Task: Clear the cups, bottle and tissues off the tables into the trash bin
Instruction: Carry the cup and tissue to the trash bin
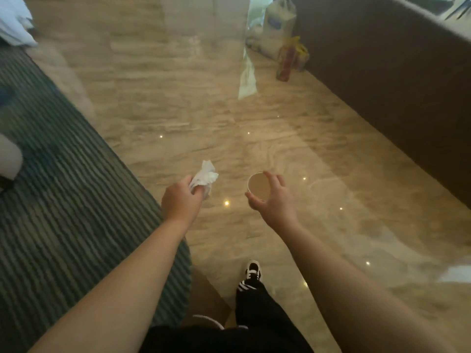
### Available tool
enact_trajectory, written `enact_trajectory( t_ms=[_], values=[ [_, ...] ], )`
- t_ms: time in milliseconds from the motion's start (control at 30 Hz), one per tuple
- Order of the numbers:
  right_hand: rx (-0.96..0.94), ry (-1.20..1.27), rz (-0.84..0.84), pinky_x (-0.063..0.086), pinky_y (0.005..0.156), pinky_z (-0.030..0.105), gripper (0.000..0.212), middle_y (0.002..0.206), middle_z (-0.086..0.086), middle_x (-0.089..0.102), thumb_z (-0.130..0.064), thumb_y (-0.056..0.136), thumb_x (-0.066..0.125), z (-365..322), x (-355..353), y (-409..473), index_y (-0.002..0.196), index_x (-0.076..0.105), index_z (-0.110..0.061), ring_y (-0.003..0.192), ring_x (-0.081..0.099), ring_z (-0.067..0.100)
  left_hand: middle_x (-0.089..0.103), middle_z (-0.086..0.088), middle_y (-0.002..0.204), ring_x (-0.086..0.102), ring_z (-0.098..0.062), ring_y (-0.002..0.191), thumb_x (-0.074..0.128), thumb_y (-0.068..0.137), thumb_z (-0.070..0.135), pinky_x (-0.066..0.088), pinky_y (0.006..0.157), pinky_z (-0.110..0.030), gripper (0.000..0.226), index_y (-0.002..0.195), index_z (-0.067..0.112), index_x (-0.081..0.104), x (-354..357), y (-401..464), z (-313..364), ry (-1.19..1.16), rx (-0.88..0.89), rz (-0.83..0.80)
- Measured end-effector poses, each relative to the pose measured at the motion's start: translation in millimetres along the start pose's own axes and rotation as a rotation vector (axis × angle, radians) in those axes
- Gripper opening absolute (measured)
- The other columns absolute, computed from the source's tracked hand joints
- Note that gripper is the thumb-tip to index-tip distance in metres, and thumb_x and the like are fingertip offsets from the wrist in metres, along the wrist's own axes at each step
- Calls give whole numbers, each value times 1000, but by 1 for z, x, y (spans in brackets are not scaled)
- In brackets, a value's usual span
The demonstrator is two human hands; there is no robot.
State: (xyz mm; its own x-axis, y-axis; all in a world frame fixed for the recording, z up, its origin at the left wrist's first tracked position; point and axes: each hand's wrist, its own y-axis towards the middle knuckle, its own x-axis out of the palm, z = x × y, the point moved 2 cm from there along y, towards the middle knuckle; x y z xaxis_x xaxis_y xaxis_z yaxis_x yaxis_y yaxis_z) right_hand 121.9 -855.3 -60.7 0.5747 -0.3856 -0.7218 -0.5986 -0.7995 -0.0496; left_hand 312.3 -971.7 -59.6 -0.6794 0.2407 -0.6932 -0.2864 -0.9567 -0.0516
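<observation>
While the person is standing on the polished floor (280, 138) with both arms extended, the clearing is judged to be part-way through: two items are in hand and being carried, and neither has yet reached a trash bin, which is not appearing anywhere in view. No table is showing either, so whatever cups, bottle or tissues are remaining on the tables cannot be told.

To the far left of the grips, a ribbed grey-green carpet (51, 200) is running diagonally, its pile corded in regular ridges. The left hand (182, 200) is curling its fingers round a crumpled tissue (205, 178), pinching it near the base; the white, soft, creased paper is bunching up and out beyond the fingertips, irregular in shape and plainly light.

Just to the right of that grip, apart from it, the right hand (271, 200) is holding a paper cup (259, 186) by its rim and wall, thumb at the near side and fingers spreading round the far side. The cup is round-mouthed, thin-walled and pale, its inside tan; whether liquid is sitting in it cannot be told.

Below the cup grip, a black trouser leg and a black-and-white shoe (252, 270) are stepping forward. Beyond the right hand, farther off, plastic bags (277, 24) are resting on the floor against a dark wall panel (382, 85); they are blurred, glossy and crinkled.

The floor itself is looking like veined beige stone, hard and reflective, with pinpoints of ceiling light.
</observation>
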Motion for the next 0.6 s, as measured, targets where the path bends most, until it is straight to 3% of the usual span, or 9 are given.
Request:
enact_trajectory(
  t_ms=[100, 300, 600],
  values=[
    [-75, -9, -73, 44, 94, 30, 74, 136, -2, 42, -47, 77, 70, 4, -17, 56, 139, 39, -23, 119, 46, 17, 49, 5, 53, 45, -16, 50, 57, 83, 29, 26, 45, -29, 27, 59, 21, 45, 16, 32, 24, -10, -67, 73],
    [-192, -31, -163, 37, 90, 23, 74, 136, -5, 41, -49, 78, 69, -6, -25, 147, 140, 37, -24, 120, 43, 15, 44, 4, 52, 41, -19, 49, 58, 83, 25, 24, 45, -30, 30, 59, 19, 41, 25, 85, 50, 36, -161, 171],
    [-282, -17, -281, 44, 88, 30, 74, 133, -4, 41, -47, 76, 70, -51, 30, 271, 139, 39, -25, 116, 46, 17, 45, 4, 53, 38, -13, 47, 57, 87, 24, 21, 44, -28, 30, 60, 20, 44, 19, 186, 36, 69, -279, 303]
  ],
)
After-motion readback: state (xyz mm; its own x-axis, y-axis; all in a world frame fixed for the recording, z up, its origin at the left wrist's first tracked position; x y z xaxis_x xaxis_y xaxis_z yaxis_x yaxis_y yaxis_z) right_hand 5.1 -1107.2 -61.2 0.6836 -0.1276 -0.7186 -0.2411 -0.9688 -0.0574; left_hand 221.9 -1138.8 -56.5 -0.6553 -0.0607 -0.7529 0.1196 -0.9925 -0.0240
